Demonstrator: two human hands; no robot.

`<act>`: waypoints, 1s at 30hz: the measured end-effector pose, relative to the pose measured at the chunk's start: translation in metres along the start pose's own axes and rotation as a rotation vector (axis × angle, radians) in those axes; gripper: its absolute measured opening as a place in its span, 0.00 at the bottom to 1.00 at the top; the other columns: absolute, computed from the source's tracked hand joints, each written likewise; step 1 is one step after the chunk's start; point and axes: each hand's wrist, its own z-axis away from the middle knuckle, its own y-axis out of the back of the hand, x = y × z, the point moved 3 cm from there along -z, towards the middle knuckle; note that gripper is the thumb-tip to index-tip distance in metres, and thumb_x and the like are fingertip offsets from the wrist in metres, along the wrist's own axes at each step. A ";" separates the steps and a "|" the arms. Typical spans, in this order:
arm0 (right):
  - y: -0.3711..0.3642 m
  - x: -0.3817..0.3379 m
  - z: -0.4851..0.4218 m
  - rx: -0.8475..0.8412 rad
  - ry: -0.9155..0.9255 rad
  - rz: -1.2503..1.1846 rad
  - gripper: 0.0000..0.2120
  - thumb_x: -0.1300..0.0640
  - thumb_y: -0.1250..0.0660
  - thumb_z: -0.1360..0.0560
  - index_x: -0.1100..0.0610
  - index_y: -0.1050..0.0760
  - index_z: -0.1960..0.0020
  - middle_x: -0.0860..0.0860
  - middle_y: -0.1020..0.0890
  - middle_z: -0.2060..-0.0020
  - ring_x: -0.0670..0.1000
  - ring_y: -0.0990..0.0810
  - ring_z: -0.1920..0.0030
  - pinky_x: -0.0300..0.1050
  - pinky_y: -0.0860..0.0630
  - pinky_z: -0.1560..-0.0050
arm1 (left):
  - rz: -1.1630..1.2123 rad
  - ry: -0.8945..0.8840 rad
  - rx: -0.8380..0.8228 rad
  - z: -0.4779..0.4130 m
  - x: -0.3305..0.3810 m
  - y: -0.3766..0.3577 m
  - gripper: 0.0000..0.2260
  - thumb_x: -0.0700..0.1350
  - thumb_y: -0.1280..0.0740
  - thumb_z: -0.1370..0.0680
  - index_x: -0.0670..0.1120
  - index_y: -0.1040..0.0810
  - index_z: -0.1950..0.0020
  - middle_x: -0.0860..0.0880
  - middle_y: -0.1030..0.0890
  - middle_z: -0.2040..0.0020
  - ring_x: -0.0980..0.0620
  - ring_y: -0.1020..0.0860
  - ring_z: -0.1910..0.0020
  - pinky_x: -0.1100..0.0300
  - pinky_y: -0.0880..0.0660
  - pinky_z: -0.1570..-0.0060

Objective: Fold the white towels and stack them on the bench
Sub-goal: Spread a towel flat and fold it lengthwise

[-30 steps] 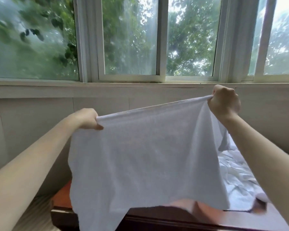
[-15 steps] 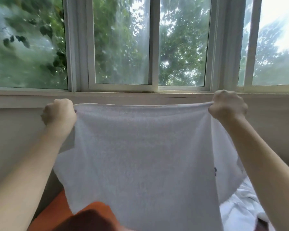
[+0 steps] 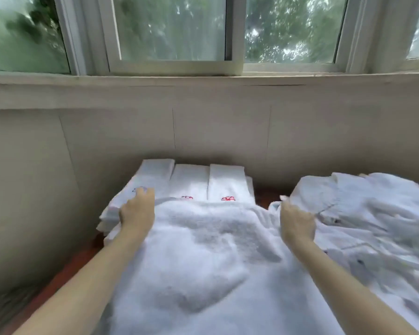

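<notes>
The white towel (image 3: 203, 257), held up taut against the window half a second ago, now lies spread flat over the bench (image 3: 65, 269), its far edge overlapping the stack of folded towels (image 3: 189, 182). The left hand (image 3: 137, 213) and right hand (image 3: 296, 224) rest at its far corners; whether they pinch the cloth is unclear. An unfolded heap (image 3: 373, 213) waits on the right. Folding can likely begin.
</notes>
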 end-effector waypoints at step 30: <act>-0.012 -0.032 0.201 -0.321 0.525 -0.174 0.14 0.45 0.50 0.19 0.50 0.39 0.60 0.46 0.34 0.61 0.51 0.29 0.52 0.45 0.36 0.59 | 0.960 0.899 0.332 0.175 -0.164 -0.013 0.03 0.39 0.38 0.24 0.44 0.32 0.56 0.43 0.26 0.57 0.44 0.27 0.57 0.54 0.30 0.56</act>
